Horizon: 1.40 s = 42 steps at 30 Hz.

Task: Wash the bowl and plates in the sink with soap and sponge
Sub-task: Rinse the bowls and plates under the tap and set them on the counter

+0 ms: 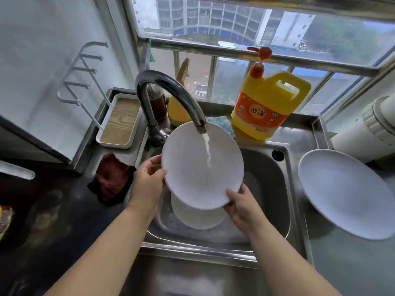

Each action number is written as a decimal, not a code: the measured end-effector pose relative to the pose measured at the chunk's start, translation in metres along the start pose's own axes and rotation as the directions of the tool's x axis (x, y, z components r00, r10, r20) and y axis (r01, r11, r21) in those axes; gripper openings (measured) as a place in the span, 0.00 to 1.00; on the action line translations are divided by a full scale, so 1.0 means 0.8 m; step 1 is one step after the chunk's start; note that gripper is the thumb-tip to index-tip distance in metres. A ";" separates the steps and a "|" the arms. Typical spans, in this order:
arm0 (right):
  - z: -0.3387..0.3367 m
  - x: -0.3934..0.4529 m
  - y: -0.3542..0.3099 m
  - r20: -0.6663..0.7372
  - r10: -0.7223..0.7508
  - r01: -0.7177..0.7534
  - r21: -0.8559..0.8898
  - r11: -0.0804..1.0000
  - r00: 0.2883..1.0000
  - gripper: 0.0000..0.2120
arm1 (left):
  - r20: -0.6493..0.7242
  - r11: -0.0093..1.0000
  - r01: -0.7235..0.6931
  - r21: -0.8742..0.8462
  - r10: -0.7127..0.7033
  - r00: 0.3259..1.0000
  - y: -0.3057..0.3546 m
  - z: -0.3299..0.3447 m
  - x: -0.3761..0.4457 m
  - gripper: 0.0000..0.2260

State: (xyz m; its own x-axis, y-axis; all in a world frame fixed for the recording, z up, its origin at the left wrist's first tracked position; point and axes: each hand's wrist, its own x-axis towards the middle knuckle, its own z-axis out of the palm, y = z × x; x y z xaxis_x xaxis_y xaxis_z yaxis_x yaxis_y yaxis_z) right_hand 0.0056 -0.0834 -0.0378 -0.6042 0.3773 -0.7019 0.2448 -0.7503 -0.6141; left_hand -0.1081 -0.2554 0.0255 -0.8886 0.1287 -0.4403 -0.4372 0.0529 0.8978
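Observation:
I hold a white plate [192, 167] tilted over the steel sink [275, 189], under the running tap [171, 92]; water streams onto its face. My left hand [147, 178] grips the plate's left rim and my right hand [241, 201] grips its lower right rim. Beneath it, in the sink, lies another white dish [196, 218], partly hidden. A second white plate [346, 193] rests on the counter to the right. The yellow soap jug [267, 105] with an orange pump stands behind the sink, and a blue-green sponge [220, 122] lies beside it.
A dark red cloth [111, 180] lies left of the sink. A white tray with a wooden base [119, 122] and wire rack stands at the back left. A brown bottle [157, 103] and a yellow container [177, 112] sit behind the tap.

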 end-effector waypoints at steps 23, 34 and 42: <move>-0.051 -0.058 -0.040 0.120 -0.483 0.373 -0.800 0.470 0.867 0.10 | 0.101 0.900 0.220 0.376 -0.275 0.956 -0.072 0.011 -0.010 0.14; -0.045 -0.061 -0.022 0.690 -0.633 0.598 -0.685 -0.415 0.351 0.20 | 0.233 0.778 0.571 -0.262 -0.523 0.820 -0.013 0.057 0.007 0.12; -0.059 -0.043 -0.011 0.358 -0.653 0.488 -0.873 0.019 0.667 0.29 | 0.235 0.815 0.541 -0.207 -0.495 0.837 -0.030 0.042 0.008 0.07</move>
State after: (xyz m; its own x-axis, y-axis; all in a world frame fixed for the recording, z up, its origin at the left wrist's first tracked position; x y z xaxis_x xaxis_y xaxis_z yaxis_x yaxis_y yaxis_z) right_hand 0.0601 -0.0644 -0.0255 -0.8346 0.5473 0.0624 0.3718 0.6432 -0.6693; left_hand -0.0986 -0.2225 0.0011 -0.4943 0.3138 -0.8107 -0.8656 -0.0925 0.4921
